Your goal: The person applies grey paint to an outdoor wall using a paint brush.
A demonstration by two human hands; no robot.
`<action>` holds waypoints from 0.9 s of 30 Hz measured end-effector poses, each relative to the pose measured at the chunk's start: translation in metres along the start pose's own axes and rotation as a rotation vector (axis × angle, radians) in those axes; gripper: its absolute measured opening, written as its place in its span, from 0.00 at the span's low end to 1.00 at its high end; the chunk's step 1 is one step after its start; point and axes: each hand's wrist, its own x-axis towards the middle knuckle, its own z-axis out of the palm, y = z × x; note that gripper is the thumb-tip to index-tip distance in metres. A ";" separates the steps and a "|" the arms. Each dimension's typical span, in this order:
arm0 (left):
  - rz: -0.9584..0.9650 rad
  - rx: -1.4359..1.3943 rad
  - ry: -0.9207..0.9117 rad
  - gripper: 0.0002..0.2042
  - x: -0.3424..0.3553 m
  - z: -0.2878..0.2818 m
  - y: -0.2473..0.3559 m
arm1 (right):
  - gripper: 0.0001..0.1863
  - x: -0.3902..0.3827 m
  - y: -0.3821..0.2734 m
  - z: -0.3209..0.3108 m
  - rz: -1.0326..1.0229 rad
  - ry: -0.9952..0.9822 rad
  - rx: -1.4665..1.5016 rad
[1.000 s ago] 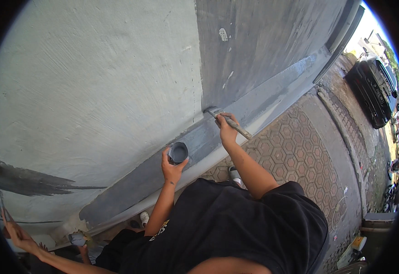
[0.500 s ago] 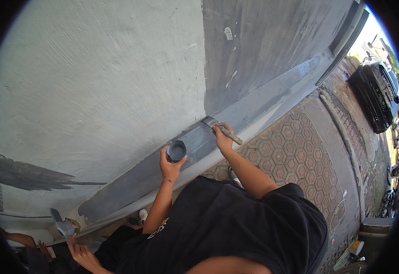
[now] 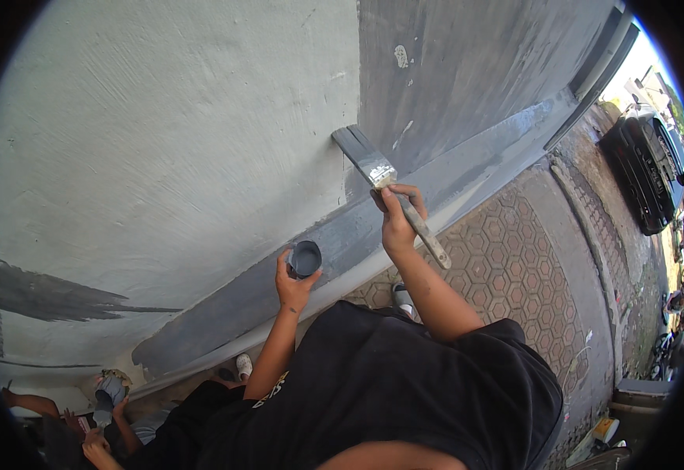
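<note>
My right hand [image 3: 401, 219] grips a wide flat paintbrush [image 3: 377, 168] near its metal band. Its grey-coated bristles point up and left, over the boundary between the pale wall [image 3: 185, 117] and the dark grey painted area [image 3: 475, 70]; whether they touch the wall I cannot tell. Lower and to the left, my left hand [image 3: 293, 290] holds a small round cup [image 3: 306, 260] with grey paint inside, its mouth facing me. Behind the cup runs a sloped grey ledge [image 3: 224, 317] along the wall's foot.
Other people's hands [image 3: 95, 448] and a grey-smeared container [image 3: 112, 385] are close by at the lower left. Hexagonal paving [image 3: 498, 266] lies to the right of the ledge. A black car [image 3: 643, 168] stands at the far right.
My right hand has lifted the paintbrush from the ledge up the wall, showing its full bristles. My left hand and cup have barely moved. A co-worker's brush at lower left has dropped.
</note>
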 end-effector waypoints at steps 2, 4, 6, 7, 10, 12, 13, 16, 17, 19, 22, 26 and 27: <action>0.004 -0.006 -0.012 0.40 0.000 0.000 0.001 | 0.05 -0.019 0.037 -0.026 0.080 0.015 -0.070; 0.094 0.154 -0.006 0.40 0.001 0.000 0.003 | 0.05 -0.043 0.074 -0.058 0.160 0.027 -0.137; 0.066 0.132 -0.012 0.40 0.002 -0.001 0.006 | 0.05 -0.070 0.100 -0.090 0.271 0.070 -0.171; 0.032 0.108 -0.017 0.40 0.001 -0.003 0.007 | 0.05 -0.080 0.103 -0.096 0.275 0.066 -0.169; 0.024 0.092 -0.009 0.40 0.000 -0.004 0.006 | 0.05 -0.093 0.112 -0.107 0.334 0.065 -0.359; 0.040 0.095 -0.008 0.40 0.000 -0.003 0.004 | 0.05 -0.083 0.121 -0.105 0.360 0.038 -0.435; 0.060 0.098 -0.007 0.40 0.001 -0.001 0.003 | 0.06 -0.072 0.122 -0.098 0.384 0.009 -0.508; 0.060 0.117 -0.023 0.40 0.000 -0.001 0.002 | 0.06 -0.035 0.108 -0.054 0.333 0.014 -0.411; 0.059 0.118 -0.014 0.40 -0.001 -0.002 0.002 | 0.06 -0.026 0.094 -0.036 0.332 0.027 -0.313; 0.063 0.088 0.008 0.40 -0.003 -0.001 0.001 | 0.06 -0.013 0.054 -0.008 0.250 0.017 -0.238; 0.021 0.083 -0.004 0.40 -0.003 -0.002 0.001 | 0.05 -0.007 -0.006 0.013 0.079 0.016 -0.100; -0.020 -0.006 -0.008 0.40 -0.002 -0.003 -0.005 | 0.05 -0.011 0.005 -0.003 -0.021 0.001 -0.040; 0.004 0.030 -0.004 0.40 -0.002 -0.004 -0.006 | 0.05 -0.014 0.019 -0.011 0.017 0.006 -0.053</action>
